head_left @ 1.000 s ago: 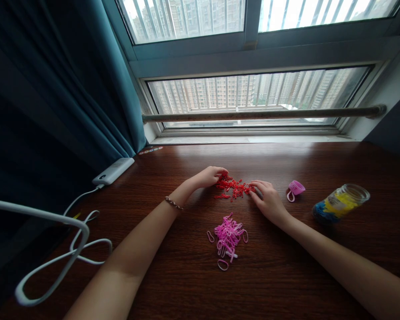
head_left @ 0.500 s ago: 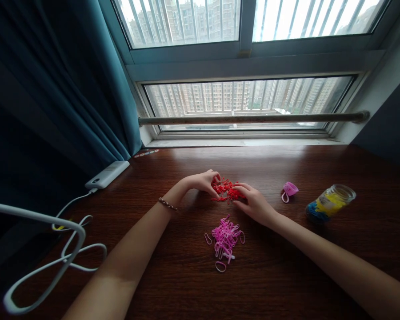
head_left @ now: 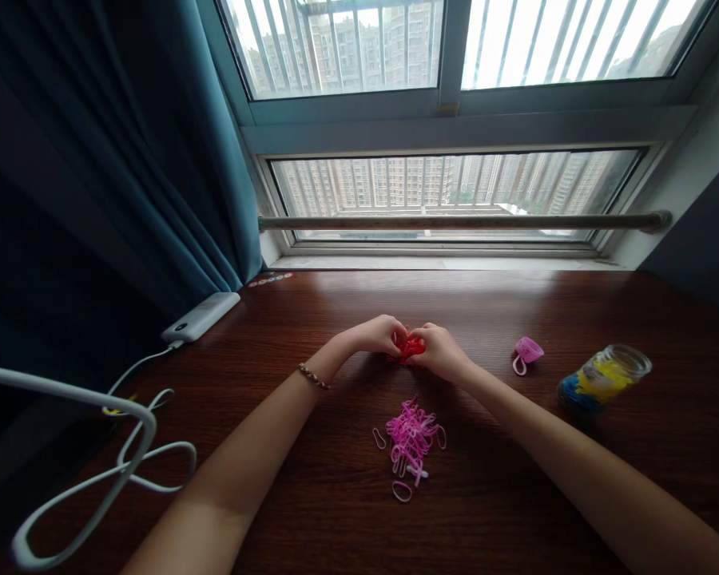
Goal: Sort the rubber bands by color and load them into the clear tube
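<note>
A small heap of red plastic pieces, seemingly stitch markers (head_left: 412,349), lies on the dark wooden table between my hands. My left hand (head_left: 386,334) curls round its left side, fingers closed on it. From the right, my right hand (head_left: 440,351) gathers the same heap, thumb and fingers pressed in on it. The fingers of both hands hide much of the red. Nearer to me is a loose pile of pink stitch markers (head_left: 412,435), with a few single ones around it, among them a pear-shaped loop (head_left: 379,438) on the left.
Right of my hands a pink lid with a loop (head_left: 527,350) lies on the table (head_left: 491,495). Beyond it a glass jar (head_left: 605,375) holds yellow and blue pieces. A white power strip (head_left: 201,316) and its looped cable (head_left: 149,431) are at left, by a blue curtain (head_left: 216,200).
Both hands have drawn closer together, squeezing the spread red heap into a tighter clump. The whole view has shifted slightly; the pink pile, lid and jar lie as before.
</note>
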`<state>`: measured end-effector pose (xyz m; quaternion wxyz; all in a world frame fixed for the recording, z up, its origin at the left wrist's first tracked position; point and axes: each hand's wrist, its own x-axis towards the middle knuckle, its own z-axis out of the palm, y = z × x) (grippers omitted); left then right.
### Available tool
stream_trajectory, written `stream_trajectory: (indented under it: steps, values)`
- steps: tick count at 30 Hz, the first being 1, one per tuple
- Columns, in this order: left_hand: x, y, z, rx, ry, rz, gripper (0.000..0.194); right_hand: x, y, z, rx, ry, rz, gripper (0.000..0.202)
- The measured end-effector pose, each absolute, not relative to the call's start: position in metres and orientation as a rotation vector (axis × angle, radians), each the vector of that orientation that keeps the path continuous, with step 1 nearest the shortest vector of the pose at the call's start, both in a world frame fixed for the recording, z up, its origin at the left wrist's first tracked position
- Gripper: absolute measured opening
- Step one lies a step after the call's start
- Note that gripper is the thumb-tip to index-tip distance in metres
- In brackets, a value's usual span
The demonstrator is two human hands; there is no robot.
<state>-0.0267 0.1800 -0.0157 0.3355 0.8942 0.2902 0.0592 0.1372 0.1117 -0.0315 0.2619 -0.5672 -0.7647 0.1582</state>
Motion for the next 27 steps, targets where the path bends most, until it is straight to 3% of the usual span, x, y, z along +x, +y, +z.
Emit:
stream_trajectory:
  steps: [3,13,27]
  values:
    - [-0.025,0.179,-0.014,2.338,0.785,0.262,0.017,0.142,0.116,-0.035,-1.513,-2.021,0.439,0.009]
    - [-0.027,0.181,0.000,2.199,0.747,0.601,0.020,0.170,0.124,-0.015,-1.534,-1.813,0.467,0.015]
    - [-0.028,0.186,-0.005,2.215,0.787,0.692,0.018,0.176,0.127,-0.008,-1.379,-1.780,0.548,0.017]
